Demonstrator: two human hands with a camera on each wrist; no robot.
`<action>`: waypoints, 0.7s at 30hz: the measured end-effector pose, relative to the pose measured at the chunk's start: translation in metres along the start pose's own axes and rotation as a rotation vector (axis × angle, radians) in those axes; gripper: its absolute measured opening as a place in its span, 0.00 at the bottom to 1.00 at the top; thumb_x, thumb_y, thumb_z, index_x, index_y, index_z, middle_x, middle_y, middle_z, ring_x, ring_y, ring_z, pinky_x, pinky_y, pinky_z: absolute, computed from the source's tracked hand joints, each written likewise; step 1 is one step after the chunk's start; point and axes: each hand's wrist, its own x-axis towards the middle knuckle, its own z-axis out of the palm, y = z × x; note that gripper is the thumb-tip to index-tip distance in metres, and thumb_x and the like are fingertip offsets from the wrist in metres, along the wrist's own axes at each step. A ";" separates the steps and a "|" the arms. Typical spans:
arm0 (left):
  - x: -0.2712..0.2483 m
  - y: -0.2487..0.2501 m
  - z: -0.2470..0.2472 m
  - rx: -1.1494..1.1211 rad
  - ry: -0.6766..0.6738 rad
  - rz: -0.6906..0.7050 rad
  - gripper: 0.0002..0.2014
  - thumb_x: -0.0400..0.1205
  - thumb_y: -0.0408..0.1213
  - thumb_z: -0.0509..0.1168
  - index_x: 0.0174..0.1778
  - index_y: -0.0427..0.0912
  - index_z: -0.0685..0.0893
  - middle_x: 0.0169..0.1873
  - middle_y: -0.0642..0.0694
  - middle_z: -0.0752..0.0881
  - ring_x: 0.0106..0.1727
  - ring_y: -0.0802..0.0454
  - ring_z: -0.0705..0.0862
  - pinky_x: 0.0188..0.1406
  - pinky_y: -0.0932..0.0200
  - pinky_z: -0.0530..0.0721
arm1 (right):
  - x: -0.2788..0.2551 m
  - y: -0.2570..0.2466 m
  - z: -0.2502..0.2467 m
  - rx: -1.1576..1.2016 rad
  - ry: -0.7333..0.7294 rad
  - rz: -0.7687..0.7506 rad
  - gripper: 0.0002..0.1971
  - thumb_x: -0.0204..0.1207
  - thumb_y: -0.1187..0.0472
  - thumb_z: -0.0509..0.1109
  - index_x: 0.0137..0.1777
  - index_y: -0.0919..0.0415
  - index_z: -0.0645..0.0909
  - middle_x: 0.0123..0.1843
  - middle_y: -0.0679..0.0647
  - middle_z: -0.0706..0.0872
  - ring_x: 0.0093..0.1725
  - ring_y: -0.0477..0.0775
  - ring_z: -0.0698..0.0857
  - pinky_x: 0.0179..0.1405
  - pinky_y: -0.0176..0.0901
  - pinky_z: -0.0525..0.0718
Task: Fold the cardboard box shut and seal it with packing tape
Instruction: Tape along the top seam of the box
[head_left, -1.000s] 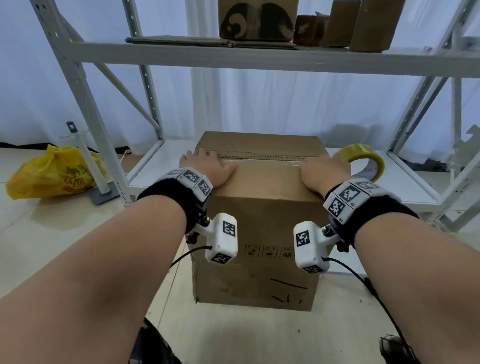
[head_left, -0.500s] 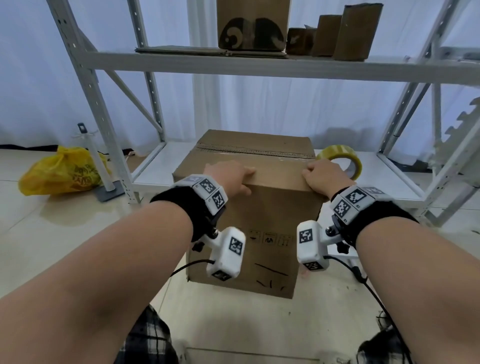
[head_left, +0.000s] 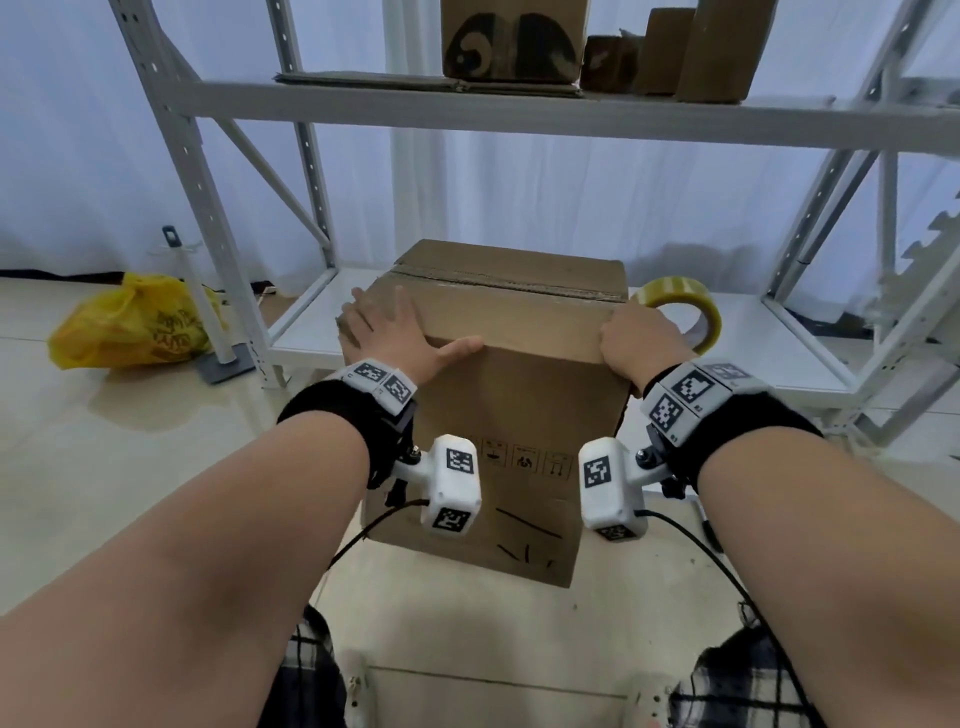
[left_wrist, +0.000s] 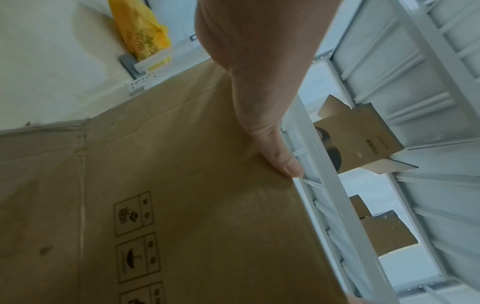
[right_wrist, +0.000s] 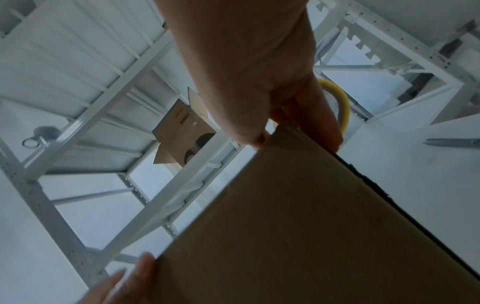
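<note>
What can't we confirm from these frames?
- Tape on the seam: head view shows the cardboard box top seam at a shallow angle; any clear tape is unreadable.
- Right hand fingers: head view hides them over the box's far corner.
- Tape roll: partly behind box and right hand.
- Scissors: cut off by right wrist view's edge.

Brown cardboard box (head_left: 519, 395), yellow tape roll (head_left: 691, 306), yellow bag (head_left: 130, 327).

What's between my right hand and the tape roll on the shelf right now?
Nothing visible. The right hand grips the box's top right corner, and the tape roll stands just behind it on the lower shelf, with no object showing between them in the head view.
</note>
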 end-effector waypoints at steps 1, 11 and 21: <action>-0.001 -0.001 0.002 -0.020 0.036 0.004 0.63 0.59 0.83 0.53 0.83 0.48 0.42 0.81 0.30 0.39 0.82 0.30 0.41 0.79 0.34 0.43 | 0.000 -0.001 0.002 -0.010 0.017 0.003 0.15 0.83 0.68 0.53 0.60 0.67 0.80 0.58 0.62 0.84 0.51 0.60 0.81 0.43 0.49 0.71; 0.005 -0.022 0.005 -0.764 0.189 -0.359 0.44 0.78 0.60 0.63 0.79 0.33 0.56 0.76 0.33 0.67 0.74 0.36 0.69 0.71 0.46 0.67 | -0.001 0.003 0.011 0.294 -0.017 0.062 0.20 0.87 0.65 0.51 0.77 0.69 0.64 0.79 0.64 0.66 0.70 0.69 0.75 0.69 0.61 0.74; 0.032 0.041 -0.039 -0.709 0.353 0.031 0.42 0.72 0.57 0.70 0.75 0.34 0.64 0.71 0.37 0.71 0.73 0.37 0.69 0.74 0.43 0.66 | -0.019 0.015 0.002 0.646 -0.031 0.329 0.30 0.81 0.44 0.50 0.78 0.60 0.66 0.70 0.67 0.75 0.53 0.72 0.82 0.53 0.65 0.86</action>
